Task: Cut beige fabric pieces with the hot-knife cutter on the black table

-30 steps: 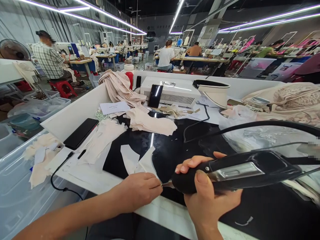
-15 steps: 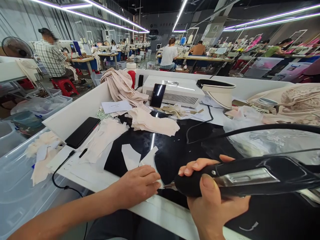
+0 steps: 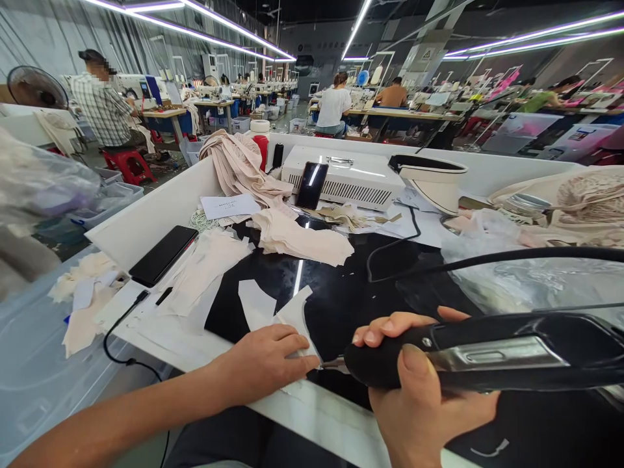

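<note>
My right hand (image 3: 419, 396) is wrapped round a black corded cutting tool (image 3: 487, 351) with a metal clip on its side. Its small metal tip (image 3: 332, 364) points left, just above the black worktop (image 3: 341, 299). My left hand (image 3: 266, 361) lies flat, fingers pressed on a pale fabric piece (image 3: 295, 315) right beside the tip. The tool's black cable (image 3: 487, 259) arcs away to the right.
Pale fabric cut-offs (image 3: 205, 266), a folded piece (image 3: 297, 237) and a phone (image 3: 163, 255) lie on the left. A white machine (image 3: 351, 175) with a phone leaning on it stands behind. Fabric heaps (image 3: 575, 201) sit right. Other people work at distant tables.
The view has drifted slightly; both hands have edged a little to the right and down in the picture. The tool's tip stays next to my left fingertips.
</note>
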`<state>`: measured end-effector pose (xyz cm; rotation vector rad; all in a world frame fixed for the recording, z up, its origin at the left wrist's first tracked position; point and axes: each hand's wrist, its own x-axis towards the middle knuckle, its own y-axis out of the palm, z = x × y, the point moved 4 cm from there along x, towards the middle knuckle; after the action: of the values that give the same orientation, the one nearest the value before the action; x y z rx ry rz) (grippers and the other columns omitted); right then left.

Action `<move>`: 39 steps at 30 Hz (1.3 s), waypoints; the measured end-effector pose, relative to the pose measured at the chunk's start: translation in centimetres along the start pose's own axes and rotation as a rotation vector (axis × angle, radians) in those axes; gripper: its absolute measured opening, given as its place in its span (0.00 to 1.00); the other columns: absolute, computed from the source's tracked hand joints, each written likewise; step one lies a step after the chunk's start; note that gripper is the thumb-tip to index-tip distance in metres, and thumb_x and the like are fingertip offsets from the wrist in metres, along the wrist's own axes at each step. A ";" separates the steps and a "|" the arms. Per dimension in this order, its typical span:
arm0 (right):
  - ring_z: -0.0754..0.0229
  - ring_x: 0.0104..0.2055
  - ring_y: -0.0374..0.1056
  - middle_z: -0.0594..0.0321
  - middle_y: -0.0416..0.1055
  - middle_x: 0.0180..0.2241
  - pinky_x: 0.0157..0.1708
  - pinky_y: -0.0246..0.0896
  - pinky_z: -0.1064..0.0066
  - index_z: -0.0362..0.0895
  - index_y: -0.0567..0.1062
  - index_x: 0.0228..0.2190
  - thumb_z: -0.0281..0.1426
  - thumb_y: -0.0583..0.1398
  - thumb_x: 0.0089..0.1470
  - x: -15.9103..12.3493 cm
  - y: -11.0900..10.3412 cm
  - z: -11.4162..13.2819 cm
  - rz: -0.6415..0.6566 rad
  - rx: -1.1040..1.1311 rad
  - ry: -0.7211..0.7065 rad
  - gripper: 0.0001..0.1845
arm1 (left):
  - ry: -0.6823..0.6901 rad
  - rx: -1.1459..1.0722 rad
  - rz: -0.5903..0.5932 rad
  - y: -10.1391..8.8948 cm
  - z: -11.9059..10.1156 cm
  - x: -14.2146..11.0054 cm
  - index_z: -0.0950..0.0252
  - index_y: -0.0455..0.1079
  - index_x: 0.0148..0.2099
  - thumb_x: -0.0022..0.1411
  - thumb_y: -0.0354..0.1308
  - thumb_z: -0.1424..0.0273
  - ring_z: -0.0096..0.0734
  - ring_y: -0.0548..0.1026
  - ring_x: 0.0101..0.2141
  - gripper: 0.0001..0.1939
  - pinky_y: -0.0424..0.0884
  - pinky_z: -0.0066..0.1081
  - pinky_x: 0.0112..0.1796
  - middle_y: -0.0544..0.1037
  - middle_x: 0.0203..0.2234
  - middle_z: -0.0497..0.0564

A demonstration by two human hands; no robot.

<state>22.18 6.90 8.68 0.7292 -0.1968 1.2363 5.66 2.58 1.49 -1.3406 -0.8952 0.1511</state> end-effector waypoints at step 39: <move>0.60 0.20 0.70 0.72 0.76 0.25 0.19 0.70 0.68 0.49 0.74 0.43 0.32 0.73 0.46 0.8 0.9 -0.9 -0.027 0.058 0.054 0.23 | -0.087 -0.076 -0.005 0.7 -0.5 -0.4 0.63 0.75 0.56 0.75 0.57 0.78 0.37 0.77 0.48 0.12 0.76 0.36 0.55 0.77 0.48 0.56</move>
<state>21.45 8.20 8.76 0.7454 -0.1072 1.2380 5.99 2.11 0.75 -1.4106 -0.9857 0.1748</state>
